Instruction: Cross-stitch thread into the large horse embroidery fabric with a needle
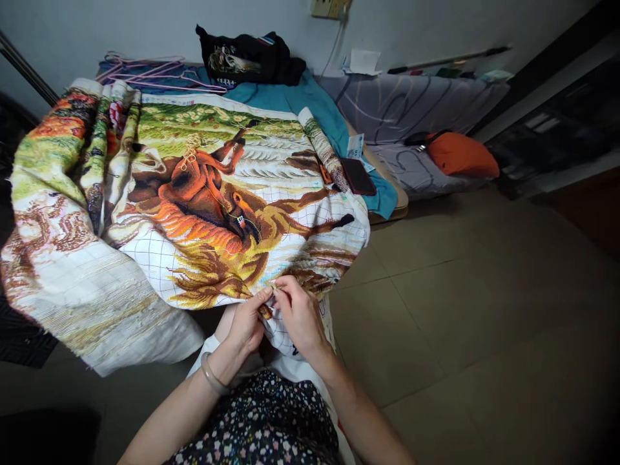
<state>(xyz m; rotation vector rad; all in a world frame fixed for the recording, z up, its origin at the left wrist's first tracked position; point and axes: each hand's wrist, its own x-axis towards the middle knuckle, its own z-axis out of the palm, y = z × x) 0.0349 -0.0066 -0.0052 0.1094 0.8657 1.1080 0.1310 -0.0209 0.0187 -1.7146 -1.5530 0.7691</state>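
A large cross-stitch cloth (290, 216) with horses in orange, brown and yellow lies spread before me, its near edge hanging over my lap. My left hand (246, 321) pinches that near edge between thumb and fingers. Close beside it, almost touching, my right hand (298, 314) has its thumb and fingertips pressed together at the cloth; whatever they pinch is too small to make out. Loose yellow thread (191, 153) lies looped on the stitched part. The cloth's left side is bunched in folds, and its right end is rolled up.
A dark phone (358, 175) rests by the rolled end. Behind the cloth are purple hangers (145, 70) and a black bag (249, 58) on a teal cover (290, 97). An orange bag (462, 154) sits farther right, above the tiled floor (436, 278).
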